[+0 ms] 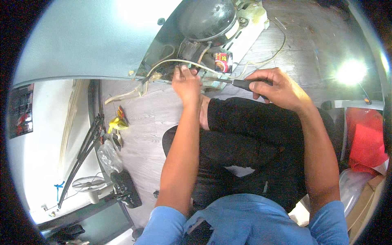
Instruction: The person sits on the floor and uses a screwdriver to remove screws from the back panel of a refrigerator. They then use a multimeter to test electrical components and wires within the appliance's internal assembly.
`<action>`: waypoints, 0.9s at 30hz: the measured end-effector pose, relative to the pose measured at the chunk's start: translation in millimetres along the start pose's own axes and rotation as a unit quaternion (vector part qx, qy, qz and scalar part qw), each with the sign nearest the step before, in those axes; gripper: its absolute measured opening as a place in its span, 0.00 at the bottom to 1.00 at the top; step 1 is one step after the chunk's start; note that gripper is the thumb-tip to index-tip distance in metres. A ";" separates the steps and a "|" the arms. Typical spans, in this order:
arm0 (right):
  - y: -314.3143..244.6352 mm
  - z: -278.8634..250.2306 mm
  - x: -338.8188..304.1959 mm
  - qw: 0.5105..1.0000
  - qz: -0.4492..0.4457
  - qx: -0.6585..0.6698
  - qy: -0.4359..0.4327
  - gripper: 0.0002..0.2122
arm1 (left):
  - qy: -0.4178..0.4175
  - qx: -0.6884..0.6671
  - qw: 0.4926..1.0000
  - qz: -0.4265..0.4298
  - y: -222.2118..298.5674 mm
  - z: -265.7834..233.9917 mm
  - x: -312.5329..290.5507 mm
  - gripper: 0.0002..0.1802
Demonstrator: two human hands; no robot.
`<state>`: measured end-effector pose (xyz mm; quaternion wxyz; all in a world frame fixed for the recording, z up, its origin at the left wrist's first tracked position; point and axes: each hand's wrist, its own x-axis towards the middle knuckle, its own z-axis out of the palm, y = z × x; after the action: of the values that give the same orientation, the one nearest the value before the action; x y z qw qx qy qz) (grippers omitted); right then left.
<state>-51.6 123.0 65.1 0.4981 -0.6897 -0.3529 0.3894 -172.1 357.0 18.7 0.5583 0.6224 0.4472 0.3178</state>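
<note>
My right hand (282,89) is wrapped around the black handle of a screwdriver (241,84). Its thin shaft points left, toward the open compartment of a large pale blue appliance cabinet (94,45). At that compartment's edge my left hand (186,86) is closed, fingertips bent in among the wires; what they grip is hidden. A cream cable (175,61) arches over the left fingers and runs off to the right. Beyond the hands sits a black, dome-shaped compressor (209,19) on a whitish base plate (251,34). A red and black label (223,63) shows beside it.
Wood-look flooring (145,110) surrounds the cabinet. On the left lie a yellow wrapper (118,123), a clear plastic bag (109,157), a black bag (125,188) and a small fan (87,184). A bright lamp (352,73) shines at right, above a red bag (365,141).
</note>
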 end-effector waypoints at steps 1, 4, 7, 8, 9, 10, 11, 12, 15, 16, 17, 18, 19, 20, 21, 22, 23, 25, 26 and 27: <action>7.1 1.0 0.4 0.998 -0.052 -0.009 0.019 0.12 | 0.003 -0.001 1.000 0.024 8.8 -10.1 -21.3 0.17; 7.8 -1.2 0.4 0.996 -0.080 -0.022 0.036 0.14 | 0.101 0.068 0.984 0.127 28.4 -45.2 -55.6 0.21; 7.4 -0.8 -0.5 0.998 -0.056 -0.032 0.007 0.15 | 0.216 0.030 0.950 0.223 46.5 -48.0 -62.3 0.22; 7.2 -1.3 -0.8 0.998 -0.049 -0.038 -0.006 0.14 | 0.208 0.044 0.947 0.239 47.4 -52.4 -59.9 0.22; 5.8 -1.3 -2.2 0.999 -0.025 -0.042 -0.017 0.14 | 0.199 0.058 0.944 0.256 46.5 -59.3 -55.2 0.22; 2.6 -0.8 -3.2 0.998 -0.004 -0.046 -0.029 0.14 | 0.193 0.072 0.940 0.273 45.4 -65.2 -51.8 0.22; 0.1 -0.2 -3.7 0.998 0.018 -0.051 -0.042 0.14 | 0.159 0.049 0.957 0.238 42.9 -70.0 -51.2 0.22; -0.1 0.7 -3.1 0.998 -0.004 -0.049 -0.042 0.13 | 0.124 0.026 0.971 0.203 39.9 -75.3 -51.5 0.22; 4.8 5.6 -0.6 0.996 -0.047 -0.054 -0.045 0.11 | 0.012 -0.114 0.993 0.020 42.2 -76.5 -50.3 0.25; 5.2 5.9 -1.3 0.996 -0.049 -0.060 -0.044 0.11 | -0.027 -0.174 0.983 -0.051 45.8 -74.0 -48.7 0.26; 4.8 6.8 -0.6 0.995 -0.056 -0.066 -0.045 0.11 | -0.040 -0.239 0.967 -0.081 48.7 -71.9 -44.4 0.26; 4.5 8.0 -0.9 0.996 -0.043 -0.066 -0.046 0.11 | -0.054 -0.303 0.945 -0.109 51.5 -69.0 -38.6 0.26; 3.7 7.8 -3.6 0.996 -0.027 -0.067 -0.044 0.11 | -0.073 -0.367 0.917 -0.139 54.9 -66.2 -36.3 0.26; 0.8 8.3 -5.1 0.997 -0.010 -0.068 -0.040 0.11 | -0.093 -0.486 0.850 -0.183 59.4 -65.0 -38.6 0.26; -4.3 9.4 -5.1 0.996 0.013 -0.073 -0.049 0.12 | -0.113 -0.594 0.765 -0.222 66.2 -63.4 -41.1 0.25; -6.2 10.2 -5.5 0.995 0.038 -0.076 -0.054 0.13 | -0.137 -0.687 0.665 -0.259 69.6 -62.2 -40.7 0.25; -8.2 11.0 -5.3 0.993 0.063 -0.080 -0.057 0.14 | -0.141 -0.737 0.605 -0.268 72.0 -63.8 -36.9 0.24; -8.2 13.9 -3.8 0.994 0.056 -0.071 -0.064 0.14 | -0.147 -0.820 0.473 -0.286 76.7 -66.8 -28.4 0.22; -5.5 15.5 -3.4 0.994 0.052 -0.073 -0.065 0.13 | -0.148 -0.816 0.478 -0.290 71.2 -70.2 -23.6 0.20; -4.6 16.4 -3.5 0.994 0.048 -0.076 -0.064 0.13 | -0.161 -0.816 0.471 -0.295 70.4 -72.2 -22.7 0.19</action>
<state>-68.2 127.8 66.9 0.4017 -0.7150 -0.3795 0.4283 -231.6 367.7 102.5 0.9362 -0.2432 0.0451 0.2496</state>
